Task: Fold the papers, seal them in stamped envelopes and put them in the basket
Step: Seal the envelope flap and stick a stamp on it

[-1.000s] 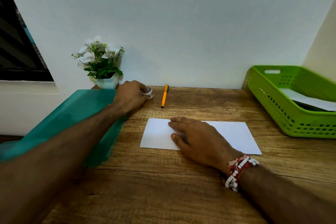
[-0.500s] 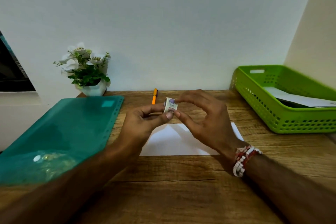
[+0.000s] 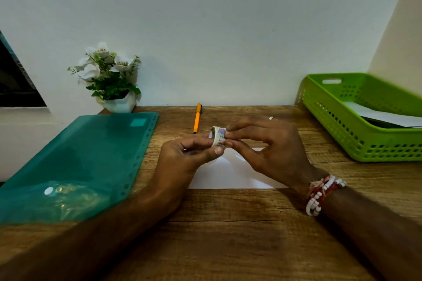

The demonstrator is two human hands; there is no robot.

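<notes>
Head view. Both forearms reach in from the near edge and meet above the middle of the wooden tabletop point(image 3: 228, 235). The left hand point(image 3: 182, 155) is curled, thumb and forefinger closed on a small roll of stamps point(image 3: 217, 136) held upright above the tabletop. The right hand point(image 3: 267, 146), with a beaded bracelet point(image 3: 322, 194) at the wrist, has its thumb and forefinger pinched at the right face of the roll, the other fingers spread loosely. A white envelope point(image 3: 233, 175) lies flat on the tabletop beneath the hands, partly hidden by them. To the left lies a teal plastic folder point(image 3: 91, 162); beyond it stands a potted white flower point(image 3: 109, 80). An orange pen point(image 3: 197, 117) lies just beyond the hands. At far right, a green basket point(image 3: 342, 125) holds white paper point(image 3: 386, 116).
</notes>
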